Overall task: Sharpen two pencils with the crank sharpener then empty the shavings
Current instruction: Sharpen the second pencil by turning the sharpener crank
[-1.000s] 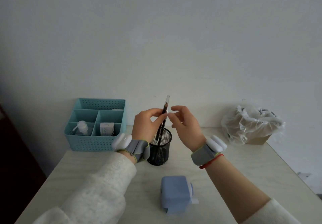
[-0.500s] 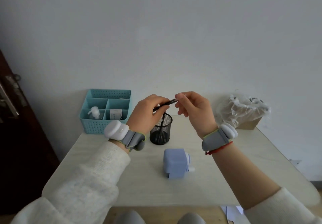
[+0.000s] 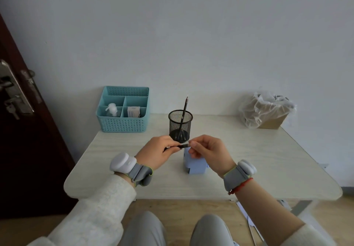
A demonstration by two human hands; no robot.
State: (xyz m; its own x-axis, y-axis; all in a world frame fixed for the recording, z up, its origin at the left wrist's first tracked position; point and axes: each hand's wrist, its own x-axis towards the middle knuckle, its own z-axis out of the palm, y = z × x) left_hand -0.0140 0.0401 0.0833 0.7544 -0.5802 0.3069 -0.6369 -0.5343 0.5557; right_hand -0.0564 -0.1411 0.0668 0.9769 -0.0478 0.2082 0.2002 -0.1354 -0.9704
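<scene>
Left hand (image 3: pixel 157 153) closed around a dark pencil (image 3: pixel 181 146), held roughly level above the tabletop (image 3: pixel 249 157). Right hand (image 3: pixel 208 153) pinching the same pencil's right end between thumb and forefinger — both grips pressed together on it, knuckles nearly meeting. Directly under the grips, partly hidden by the right hand: the pale blue sharpener (image 3: pixel 196 164), standing on the tabletop. Just beyond the grips: a black mesh cup (image 3: pixel 180 126) with a second pencil (image 3: pixel 184 110) leaning in it, tip up. Farther off to the left of the grips: a teal basket (image 3: pixel 123 124) with a small pump bottle (image 3: pixel 112 110) in the front left compartment and a small box (image 3: pixel 134 111) in the front right one. Well off to the right of the grips — a cardboard bin (image 3: pixel 272 124) lined with a clear plastic bag (image 3: pixel 262 108), at the tabletop's far corner. Grey bands with white pods on both wrists; a red cord on the right wrist.
</scene>
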